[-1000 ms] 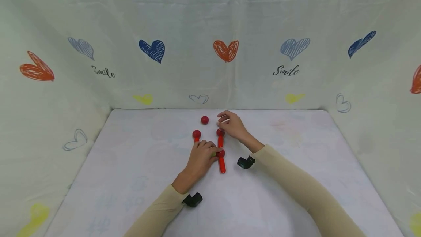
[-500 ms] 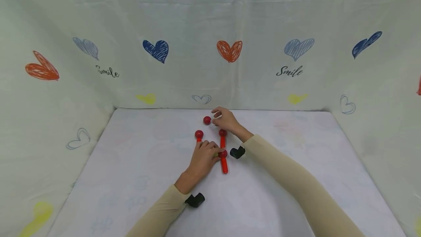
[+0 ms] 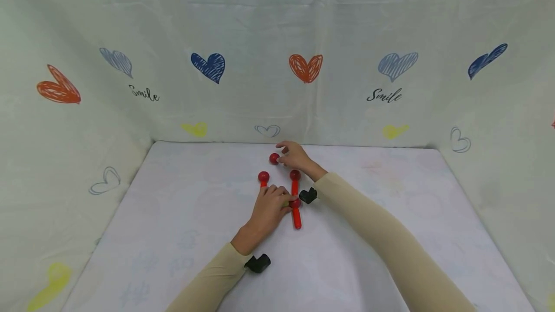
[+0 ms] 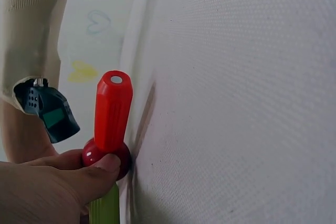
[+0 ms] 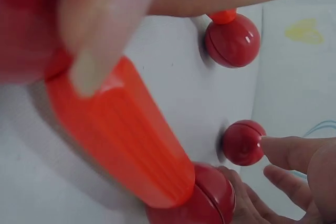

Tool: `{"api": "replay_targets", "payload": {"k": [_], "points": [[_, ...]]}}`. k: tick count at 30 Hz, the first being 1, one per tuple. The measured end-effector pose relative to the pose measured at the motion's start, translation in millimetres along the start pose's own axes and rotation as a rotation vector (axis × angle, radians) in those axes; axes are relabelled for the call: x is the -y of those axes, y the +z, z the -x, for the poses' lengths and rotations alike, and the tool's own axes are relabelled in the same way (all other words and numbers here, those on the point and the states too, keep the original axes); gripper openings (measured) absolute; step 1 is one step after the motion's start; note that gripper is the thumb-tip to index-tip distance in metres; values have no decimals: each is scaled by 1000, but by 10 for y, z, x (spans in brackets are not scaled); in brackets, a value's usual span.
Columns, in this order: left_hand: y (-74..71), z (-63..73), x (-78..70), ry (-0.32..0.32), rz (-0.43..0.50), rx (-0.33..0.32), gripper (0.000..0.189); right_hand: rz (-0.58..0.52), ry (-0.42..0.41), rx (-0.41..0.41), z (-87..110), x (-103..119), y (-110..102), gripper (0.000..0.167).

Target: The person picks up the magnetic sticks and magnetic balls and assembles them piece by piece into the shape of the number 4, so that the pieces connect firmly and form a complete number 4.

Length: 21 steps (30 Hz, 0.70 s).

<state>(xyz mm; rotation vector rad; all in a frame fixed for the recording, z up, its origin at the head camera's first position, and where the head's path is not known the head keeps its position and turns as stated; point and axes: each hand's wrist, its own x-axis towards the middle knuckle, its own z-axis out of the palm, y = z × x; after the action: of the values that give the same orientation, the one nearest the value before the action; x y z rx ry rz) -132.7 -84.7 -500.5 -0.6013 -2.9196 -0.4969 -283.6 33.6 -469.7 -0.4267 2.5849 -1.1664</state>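
My left hand pinches a glossy red ball, its thumb pressed on the ball in the left wrist view. A red rod sticks out of that ball on one side, a green rod on the other. Another red rod runs from it to a second ball. Left of this is a ball on a rod, partly hidden by the left hand. My right hand reaches beyond, fingers spread, one fingertip at a loose red ball on the table.
A white-covered table bears the pieces. Behind it hangs a pale curtain printed with hearts. Dark camera mounts sit by both wrists, the right mount close to the upright line of rods.
My right hand has moved left and slightly away from me, to the loose red ball. The left hand keeps its pinch. The whole head view has shifted slightly.
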Motion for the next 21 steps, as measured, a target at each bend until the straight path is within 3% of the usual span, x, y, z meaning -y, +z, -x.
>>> {"api": "replay_targets", "payload": {"k": [15, 21], "points": [[-35, -4, -31, 4, -23, 0, 26, 156, -47, 21, -47, 130, 83, 33], [-26, -7, -18, -1, -23, 6, 27, 171, -51, 44, -33, 156, 81, 31]]}}
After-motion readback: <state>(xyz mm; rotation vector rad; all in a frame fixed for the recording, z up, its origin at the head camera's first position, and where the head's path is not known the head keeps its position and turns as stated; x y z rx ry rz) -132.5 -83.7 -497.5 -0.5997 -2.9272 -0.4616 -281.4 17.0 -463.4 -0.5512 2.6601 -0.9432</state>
